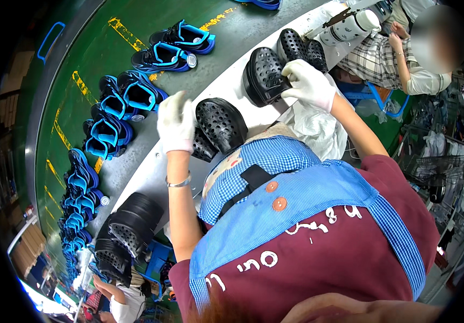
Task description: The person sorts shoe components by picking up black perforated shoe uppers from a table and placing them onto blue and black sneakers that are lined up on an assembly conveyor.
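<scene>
Green factory floor with yellow markings runs behind a long grey conveyor belt (135, 161), which carries a row of black-and-blue sneakers (114, 102) off to the left. A white work surface (226, 81) sits alongside the belt, directly ahead of the person.

Left hand (175, 123), in a white glove, is closed around the side of a black perforated clog (220, 125) lying on the white surface near the body. The fingers wrap its edge; a firm hold, as far as the view shows.

Right hand (310, 83), also gloved, is clamped on a second black clog (265, 72) further up the surface. More black clogs (299, 48) stand just behind it.

A stack of black perforated clogs (127, 231) lies lower left on the same surface. A clear plastic bag (318, 126) hangs by the right forearm. A white bottle (350, 27) stands at the far end, near a seated co-worker in a checked shirt (375, 59).

Progress, judged from the layout: some clogs are already stacked at lower left, two are in hand, and a few wait at the far end. Whether the stacked ones are finished or pending cannot be told.
</scene>
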The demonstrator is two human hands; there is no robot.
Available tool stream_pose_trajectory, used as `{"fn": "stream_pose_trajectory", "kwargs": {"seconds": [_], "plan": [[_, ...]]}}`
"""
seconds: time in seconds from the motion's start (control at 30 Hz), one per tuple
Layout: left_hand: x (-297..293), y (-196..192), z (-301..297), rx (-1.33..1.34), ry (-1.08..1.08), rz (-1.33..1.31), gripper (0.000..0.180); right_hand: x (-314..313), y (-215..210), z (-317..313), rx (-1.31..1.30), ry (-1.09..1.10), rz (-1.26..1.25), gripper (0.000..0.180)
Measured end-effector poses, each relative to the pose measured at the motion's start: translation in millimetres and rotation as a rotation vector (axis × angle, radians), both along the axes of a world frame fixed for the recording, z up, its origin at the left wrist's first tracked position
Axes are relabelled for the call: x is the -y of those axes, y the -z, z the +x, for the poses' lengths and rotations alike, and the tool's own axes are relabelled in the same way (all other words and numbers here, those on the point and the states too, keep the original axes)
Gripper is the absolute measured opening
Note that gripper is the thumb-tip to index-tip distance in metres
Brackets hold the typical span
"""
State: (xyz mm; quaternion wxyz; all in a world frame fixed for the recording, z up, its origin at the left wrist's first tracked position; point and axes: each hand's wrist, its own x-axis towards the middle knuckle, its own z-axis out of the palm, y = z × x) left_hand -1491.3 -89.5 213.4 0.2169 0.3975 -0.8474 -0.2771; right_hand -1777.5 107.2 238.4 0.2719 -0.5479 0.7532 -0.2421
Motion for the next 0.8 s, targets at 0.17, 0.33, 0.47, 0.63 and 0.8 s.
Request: {"fn": "stream_pose_trajectory", "kwargs": {"seconds": [0.17, 0.33, 0.47, 0.63, 0.8], "plan": [[-20.0, -0.4, -36.7, -0.211, 0.105, 0.623, 0.03, 10.4, -42.8, 14.6, 0.031, -0.011, -0.063, 0.045], [-26.3, -15.6, -56.9, -0.883, -0.088, 1.808, 0.05, 41.8, -42.3, 54.4, 0.108, -0.249, -0.193, 0.048], [-14.3, -14.3, -37.1, -1.009, -0.186, 1.833, 0.052, 66.5, -38.9, 76.3, 0.233, -0.23, -0.106, 0.046], [-8.3, -3.7, -23.9, -0.984, -0.264, 1.649, 0.048, 76.3, -30.7, 79.0, 0.3, -0.24, -0.098, 0.045], [-8.7, 17.7, -24.5, -0.876, -0.041, 1.524, 0.022, 67.8, -33.7, 60.1, 0.294, -0.214, -0.08, 0.047]]}}
